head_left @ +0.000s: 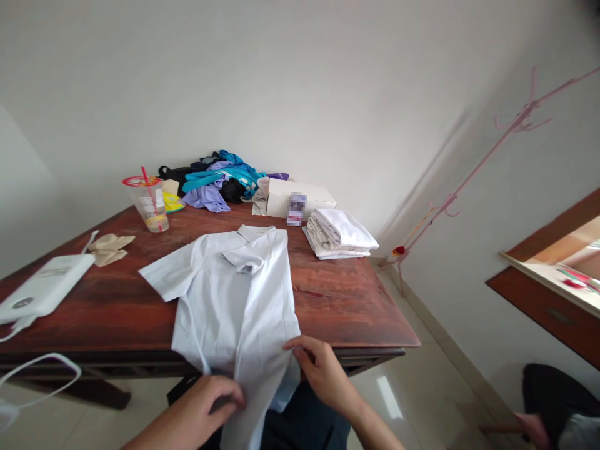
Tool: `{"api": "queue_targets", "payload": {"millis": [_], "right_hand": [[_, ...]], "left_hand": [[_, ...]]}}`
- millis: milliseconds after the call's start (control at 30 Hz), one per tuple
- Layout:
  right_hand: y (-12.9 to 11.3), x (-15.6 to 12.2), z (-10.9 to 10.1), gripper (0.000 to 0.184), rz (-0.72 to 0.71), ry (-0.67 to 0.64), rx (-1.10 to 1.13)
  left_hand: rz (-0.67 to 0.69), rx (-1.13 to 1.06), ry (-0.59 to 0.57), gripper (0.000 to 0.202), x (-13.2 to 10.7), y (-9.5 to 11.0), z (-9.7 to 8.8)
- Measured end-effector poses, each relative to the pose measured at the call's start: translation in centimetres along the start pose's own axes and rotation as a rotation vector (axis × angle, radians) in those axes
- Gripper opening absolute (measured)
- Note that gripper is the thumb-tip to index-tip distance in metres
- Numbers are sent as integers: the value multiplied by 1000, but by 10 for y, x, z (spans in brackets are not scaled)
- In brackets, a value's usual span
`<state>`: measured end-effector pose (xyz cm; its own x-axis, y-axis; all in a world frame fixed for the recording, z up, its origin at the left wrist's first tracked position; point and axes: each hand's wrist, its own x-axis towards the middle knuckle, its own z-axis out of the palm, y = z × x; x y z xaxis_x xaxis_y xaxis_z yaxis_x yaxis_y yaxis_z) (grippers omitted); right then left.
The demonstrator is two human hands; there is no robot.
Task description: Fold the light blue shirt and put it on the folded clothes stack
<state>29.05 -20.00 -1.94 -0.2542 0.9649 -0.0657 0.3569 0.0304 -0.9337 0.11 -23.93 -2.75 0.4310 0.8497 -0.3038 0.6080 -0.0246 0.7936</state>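
At the near edge of a dark wooden table (342, 300), a person's left hand (206, 405) curls its fingers over the hanging hem of a pale short-sleeved shirt (234, 287). The right hand (323, 370) pinches the shirt's front edge between thumb and forefinger. The shirt lies spread mid-table, collar away. To the left rest a white power bank (47, 287) and a crumpled tan cloth (110, 247). Farther back stand a clear plastic cup (150, 207) holding a red straw and a little yellowish drink, a stack of folded white garments (341, 235), and a shut white box (281, 195), contents unseen, before a heap of coloured clothes (219, 178) by the wall.
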Motion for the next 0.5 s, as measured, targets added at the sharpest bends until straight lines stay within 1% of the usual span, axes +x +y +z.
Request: {"api": "queue_targets", "payload": {"millis": [33,100,133,167,200,267,333,367,433,467,500], "right_hand": [[-6,5,-11,31,-26,45,-49],[-15,17,-37,30,-32,161,-93],[-18,24,-52,28,-36,222,-107],[-20,32,-67,26,-41,267,-121],[-20,41,-82,26,-31,295,-135],[-17,59,-110,26,-10,290,-174],[-12,78,-135,27,-37,247,-213],[-8,88,-146,28,-46,230,-228],[0,106,-164,31,-45,233,-261],[4,113,-170,31,-47,240,-285],[8,118,-175,31,-47,250,-317]], "left_hand": [[11,12,-92,29,-6,11,-8],[42,9,-262,31,-17,38,-28],[83,-1,-317,33,-19,52,-41],[129,-1,-323,33,-18,65,-55],[169,-1,-305,32,-13,77,-69],[222,15,-233,32,10,91,-98],[268,25,-78,35,51,92,-130],[293,41,35,37,76,89,-145],[298,113,321,43,130,75,-175],[258,155,472,46,157,67,-189],[214,217,578,50,182,58,-200]]}}
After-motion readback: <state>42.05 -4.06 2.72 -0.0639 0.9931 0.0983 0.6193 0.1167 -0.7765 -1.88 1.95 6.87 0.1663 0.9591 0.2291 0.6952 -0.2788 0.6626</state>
